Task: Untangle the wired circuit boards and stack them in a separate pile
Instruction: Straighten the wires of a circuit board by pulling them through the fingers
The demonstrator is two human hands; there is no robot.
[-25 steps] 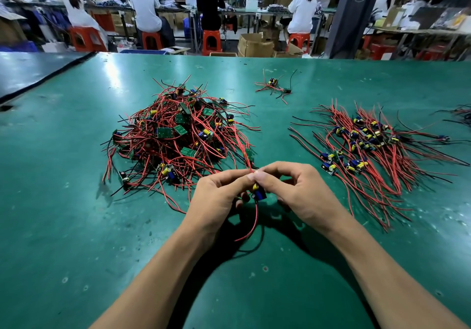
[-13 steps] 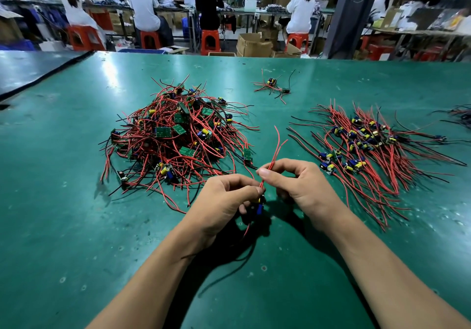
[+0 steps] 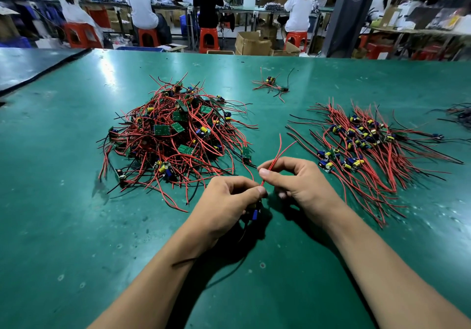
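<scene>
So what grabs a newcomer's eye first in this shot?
The tangled heap of red-wired boards, left of centre on the green table. Right of it, the sorted pile lies fanned flat. Nearest, the left hand holds one board while the right hand pinches its red wires.

Hands: two; left hand [image 3: 229,201], right hand [image 3: 300,183]
Big heaps of wired boards: two; tangled heap [image 3: 175,137], sorted heap [image 3: 369,145]
Small clusters: two; far cluster [image 3: 271,84], cropped cluster [image 3: 458,113] at right edge
Held board [image 3: 254,214]: one
Red wire ends [image 3: 280,140] raised: two
Red stools [image 3: 209,39]: at least four
Workers [image 3: 141,2] at far benches: at least five
</scene>
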